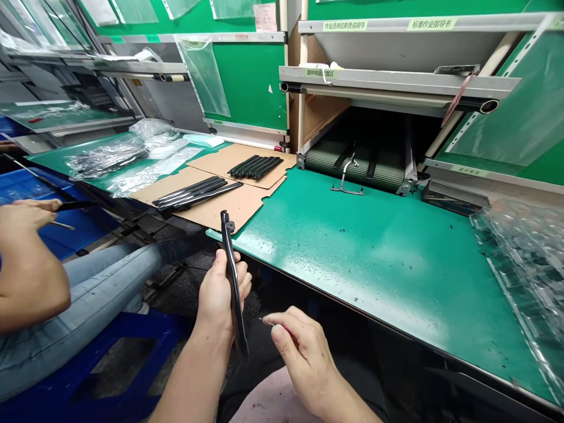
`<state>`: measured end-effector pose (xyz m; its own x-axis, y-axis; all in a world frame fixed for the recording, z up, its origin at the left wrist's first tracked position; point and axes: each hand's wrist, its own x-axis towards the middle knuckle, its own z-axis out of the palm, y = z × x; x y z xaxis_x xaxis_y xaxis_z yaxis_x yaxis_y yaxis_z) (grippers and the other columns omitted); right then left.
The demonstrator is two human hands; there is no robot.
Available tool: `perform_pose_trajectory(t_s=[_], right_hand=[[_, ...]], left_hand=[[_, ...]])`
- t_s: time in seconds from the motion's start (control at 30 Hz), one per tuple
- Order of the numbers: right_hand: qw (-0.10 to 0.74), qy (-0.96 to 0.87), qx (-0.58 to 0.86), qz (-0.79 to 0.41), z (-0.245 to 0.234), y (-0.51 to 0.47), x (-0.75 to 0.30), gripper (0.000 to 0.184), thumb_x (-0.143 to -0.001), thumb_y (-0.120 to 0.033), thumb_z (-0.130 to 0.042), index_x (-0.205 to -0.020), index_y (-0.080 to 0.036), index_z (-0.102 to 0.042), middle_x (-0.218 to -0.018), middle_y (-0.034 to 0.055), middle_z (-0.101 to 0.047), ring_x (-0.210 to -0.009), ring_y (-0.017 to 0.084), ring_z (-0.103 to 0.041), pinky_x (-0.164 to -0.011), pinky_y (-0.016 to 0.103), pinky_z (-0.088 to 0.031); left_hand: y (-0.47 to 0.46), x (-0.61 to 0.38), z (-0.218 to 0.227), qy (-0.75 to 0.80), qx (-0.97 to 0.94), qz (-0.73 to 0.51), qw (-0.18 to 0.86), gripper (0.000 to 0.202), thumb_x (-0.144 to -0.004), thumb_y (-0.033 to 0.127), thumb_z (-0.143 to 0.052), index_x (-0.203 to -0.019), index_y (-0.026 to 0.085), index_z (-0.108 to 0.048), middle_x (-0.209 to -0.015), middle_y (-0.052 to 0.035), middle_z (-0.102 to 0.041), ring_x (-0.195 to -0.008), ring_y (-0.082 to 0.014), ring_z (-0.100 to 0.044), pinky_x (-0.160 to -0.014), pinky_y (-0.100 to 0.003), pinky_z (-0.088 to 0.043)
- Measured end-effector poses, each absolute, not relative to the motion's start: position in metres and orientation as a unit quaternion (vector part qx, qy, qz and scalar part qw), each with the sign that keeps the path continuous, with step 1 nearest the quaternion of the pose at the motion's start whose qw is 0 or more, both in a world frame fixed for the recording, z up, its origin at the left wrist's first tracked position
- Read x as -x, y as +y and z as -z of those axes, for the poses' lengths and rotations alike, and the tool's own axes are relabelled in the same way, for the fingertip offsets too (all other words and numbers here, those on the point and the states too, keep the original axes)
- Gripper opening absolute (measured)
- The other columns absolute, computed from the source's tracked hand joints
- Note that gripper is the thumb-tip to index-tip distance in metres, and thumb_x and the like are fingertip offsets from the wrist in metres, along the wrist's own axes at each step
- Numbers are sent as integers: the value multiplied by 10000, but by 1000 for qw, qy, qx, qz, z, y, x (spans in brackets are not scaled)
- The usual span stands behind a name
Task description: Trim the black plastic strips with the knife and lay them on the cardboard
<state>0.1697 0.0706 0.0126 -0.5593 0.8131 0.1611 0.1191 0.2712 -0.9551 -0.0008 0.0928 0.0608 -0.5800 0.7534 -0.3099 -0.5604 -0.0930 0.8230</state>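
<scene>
My left hand [222,291] is wrapped round a long, glossy black plastic strip [231,258], which stands nearly upright in front of the table edge. At its top end sits a small black tab. To the right and lower, my right hand [304,352] is closed in a pinch, apart from the strip. A tiny thin tip shows at its fingertips, too small to name. Beyond the left hand, several similar black strips [194,192] lie on a cardboard sheet [211,217]. A second bundle of shorter-looking black strips [255,167] rests farther back on cardboard.
A green-topped table [352,247] carries scattered dark specks. Behind it, a conveyor belt [356,158] holds black pieces and a metal bracket [348,176]. Clear plastic trays [524,264] are stacked right. At left, a co-worker's hand [30,214] holds a dark piece near a blue bin [66,235].
</scene>
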Motion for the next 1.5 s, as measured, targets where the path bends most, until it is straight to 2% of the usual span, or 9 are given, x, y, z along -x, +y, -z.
perform_pose_trajectory(t_s=[0.23, 0.4, 0.6, 0.87, 1.0, 1.1, 1.27, 1.33, 1.5], right_hand=[[360, -668, 350, -549, -21, 63, -156, 280, -776, -469, -748, -880, -209, -745, -673, -26, -551, -560, 106, -464, -536, 237, -344], [386, -685, 346, -513, -21, 72, -150, 161, -834, -306, -658, -728, -186, -670, -607, -33, -516, -544, 102, -452, -534, 243, -309], [374, -663, 331, -558, -21, 98, -161, 330, -899, -458, -592, -734, -175, -625, -606, -22, -501, -531, 101, -421, -508, 241, -289], [310, -452, 338, -765, -41, 144, -202, 500, -728, -631, -745, -715, -168, -557, -540, 3, -599, -388, 51, -383, -374, 176, -264], [259, -464, 307, -790, -49, 170, -213, 453, -708, -576, -763, -752, -156, -599, -528, -5, -594, -396, 57, -408, -359, 153, -289], [236, -516, 265, -780, -53, 197, -209, 433, -728, -572, -719, -712, -164, -573, -519, -2, -576, -366, 67, -388, -334, 179, -255], [269, -743, 471, -393, -36, 257, -199, 516, -951, -602, -375, -685, -193, -542, -586, 31, -589, -493, 133, -489, -482, 247, -313], [260, -765, 546, -221, -17, 277, -196, 453, -982, -507, -357, -734, -199, -577, -668, 53, -618, -588, 184, -545, -521, 276, -277], [217, -797, 551, -118, 26, 300, -190, 135, -946, -277, -467, -889, -223, -577, -858, 47, -668, -716, 219, -588, -554, 293, -220]], left_hand=[[98, -3, -47, 505, -93, -766, 387, 283, -935, 372, -543, -726, 192, -480, -472, 98, -335, -348, -52, -248, -332, -158, -223], [95, -12, -49, 542, -156, -744, 358, 305, -786, 367, -734, -746, 202, -480, -555, 80, -465, -441, -57, -375, -403, -151, -327], [84, -5, -45, 643, -310, -620, 325, 433, -813, 538, -661, -1089, 214, -580, -839, -22, -687, -718, -183, -633, -661, -292, -526], [63, 60, -23, 723, -535, -387, -203, 553, -871, 532, -602, -1323, 228, -506, -1268, -147, -591, -1182, -355, -564, -999, -550, -444], [60, 82, -35, 588, -732, -228, -258, 446, -952, 344, -543, -1384, 239, -505, -1263, -81, -643, -1200, -263, -581, -1119, -429, -368], [65, 89, -37, 562, -766, -215, -228, 360, -979, 319, -499, -1319, 216, -555, -1104, -61, -698, -1020, -202, -662, -963, -295, -493], [91, 94, -30, 617, -737, -208, -182, 364, -994, 388, -455, -1311, 237, -551, -955, -37, -708, -737, -175, -692, -627, -259, -523], [113, 101, -32, 691, -683, -199, -129, 383, -1004, 436, -398, -1301, 251, -554, -1014, -44, -711, -773, -191, -706, -611, -268, -519], [198, 123, -50, 800, -582, -143, -38, 463, -1015, 467, -264, -1335, 232, -503, -1161, -91, -674, -975, -253, -686, -742, -327, -526]])
